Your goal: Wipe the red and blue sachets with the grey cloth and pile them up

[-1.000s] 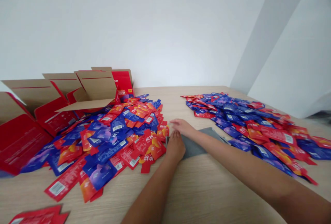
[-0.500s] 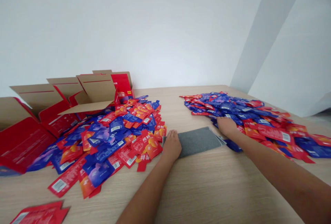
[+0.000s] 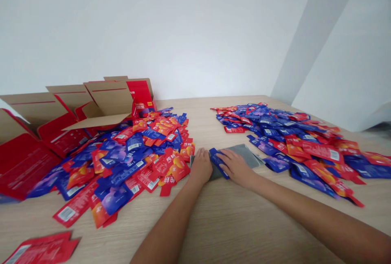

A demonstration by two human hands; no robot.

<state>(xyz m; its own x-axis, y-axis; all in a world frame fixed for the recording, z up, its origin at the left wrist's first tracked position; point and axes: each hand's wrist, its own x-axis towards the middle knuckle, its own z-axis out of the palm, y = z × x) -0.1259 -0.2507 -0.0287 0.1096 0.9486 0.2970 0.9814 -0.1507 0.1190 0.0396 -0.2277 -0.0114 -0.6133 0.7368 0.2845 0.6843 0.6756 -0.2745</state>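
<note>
A flat grey pad (image 3: 244, 153) with a clear edge lies on the table between two heaps of sachets. My left hand (image 3: 201, 167) is over the pad's left end, fingers close together and curled down onto it. Beside it, a blue sachet (image 3: 217, 161) lies slanted across the pad. My right hand (image 3: 234, 167) has its fingers over that sachet, gripping it against the pad; the fingertips' undersides are hidden. Part of the pad is covered by both hands.
To the left spreads a heap of red and blue sachets (image 3: 134, 147), in front of several open red cartons (image 3: 27, 162). Another sachet heap (image 3: 284, 127) covers the right side. Some red sachets (image 3: 42, 248) lie at the near left corner. A white wall (image 3: 195, 32) stands behind.
My right hand has moved left from the right heap onto the pad, bringing a blue sachet. Sachets at the near edge of the right heap have shifted. My left hand stays at the pad's left end.
</note>
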